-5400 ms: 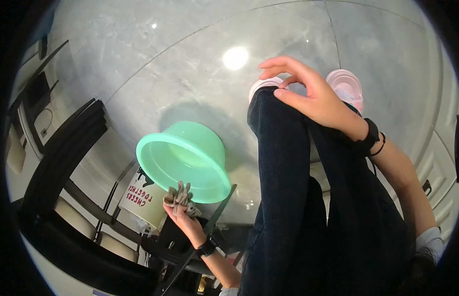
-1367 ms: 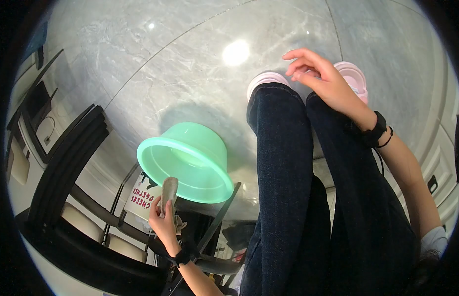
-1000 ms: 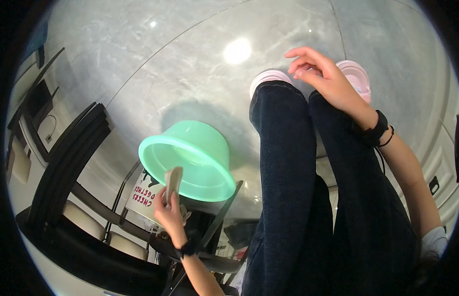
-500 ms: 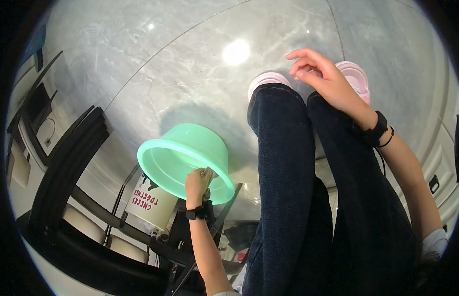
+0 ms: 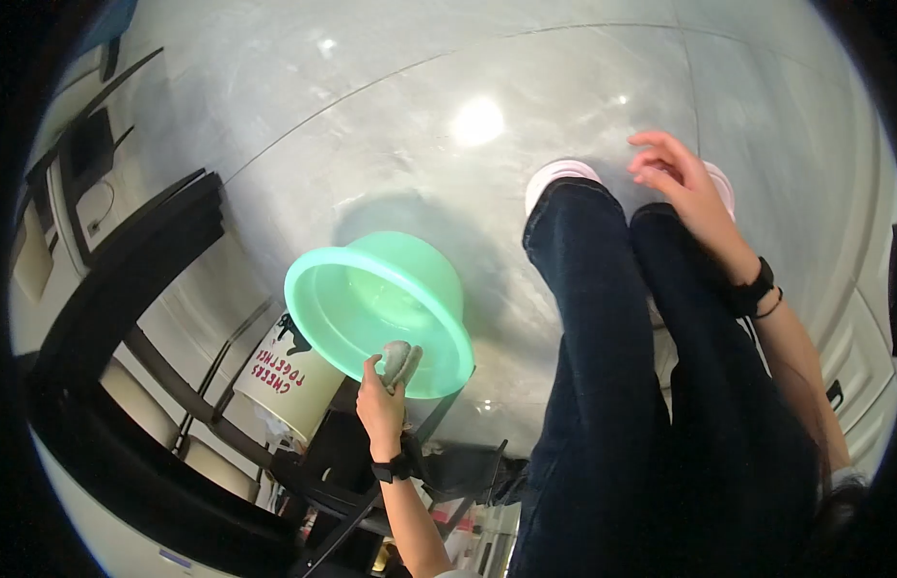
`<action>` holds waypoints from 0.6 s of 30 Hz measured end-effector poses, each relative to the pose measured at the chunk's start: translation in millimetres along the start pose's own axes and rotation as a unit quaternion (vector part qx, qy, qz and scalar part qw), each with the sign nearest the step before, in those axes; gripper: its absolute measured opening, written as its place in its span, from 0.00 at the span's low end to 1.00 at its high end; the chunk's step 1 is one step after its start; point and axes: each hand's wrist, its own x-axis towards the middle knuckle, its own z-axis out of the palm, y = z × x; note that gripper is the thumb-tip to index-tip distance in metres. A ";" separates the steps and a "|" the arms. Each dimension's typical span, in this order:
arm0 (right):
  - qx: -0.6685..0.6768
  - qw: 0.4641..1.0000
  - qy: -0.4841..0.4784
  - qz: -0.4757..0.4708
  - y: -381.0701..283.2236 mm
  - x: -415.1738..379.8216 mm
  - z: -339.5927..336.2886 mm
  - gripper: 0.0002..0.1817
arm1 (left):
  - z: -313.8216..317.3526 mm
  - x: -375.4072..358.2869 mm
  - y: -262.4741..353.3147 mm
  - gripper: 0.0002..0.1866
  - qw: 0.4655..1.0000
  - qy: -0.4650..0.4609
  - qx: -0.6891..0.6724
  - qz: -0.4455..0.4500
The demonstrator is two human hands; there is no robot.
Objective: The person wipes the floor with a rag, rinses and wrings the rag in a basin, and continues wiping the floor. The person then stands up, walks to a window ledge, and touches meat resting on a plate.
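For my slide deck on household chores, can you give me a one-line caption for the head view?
Left hand holds a grey cloth over a green basin; right hand rests on the knee.

mint-green basin (image 5: pixel 371 289), grey cloth (image 5: pixel 400 361)

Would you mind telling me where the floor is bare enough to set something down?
The marble floor is bare beyond the green basin and left of the pink shoes. It is crowded near the left hand holding the grey cloth: white bucket, black chair frames.
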 end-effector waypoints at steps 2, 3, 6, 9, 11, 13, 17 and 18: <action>-0.010 1.000 0.006 0.015 -0.6 -5.5 -6.4 0.17 | -1.5 -9.4 -6.2 0.27 0.999 0.041 -0.033 0.008; -0.016 1.000 0.010 0.022 1.6 -8.0 -12.0 0.17 | -2.0 -14.7 -10.1 0.26 0.997 0.061 -0.049 0.013; -0.028 0.999 0.021 0.033 12.8 -10.5 -28.2 0.18 | 0.1 -26.9 -17.7 0.21 0.981 0.148 -0.106 0.068; -0.042 0.998 0.029 0.033 14.4 -11.1 -39.4 0.18 | -2.9 -43.6 -21.4 0.14 0.960 0.141 -0.241 -0.009; -0.060 0.997 0.035 0.030 12.9 -9.5 -35.7 0.18 | 0.4 -47.1 -26.5 0.12 0.881 0.141 -0.447 -0.063; -0.084 0.995 0.044 0.028 7.0 -6.5 -27.2 0.19 | -1.9 -49.1 -23.1 0.15 0.736 0.109 -0.661 -0.101; -0.074 0.996 0.035 0.021 -9.1 1.2 -5.5 0.19 | -9.5 -31.5 -3.4 0.23 0.538 0.068 -0.835 -0.089; -0.071 0.997 0.031 0.019 -9.6 3.2 -2.2 0.19 | -13.8 -24.8 5.6 0.24 0.513 0.051 -0.854 -0.069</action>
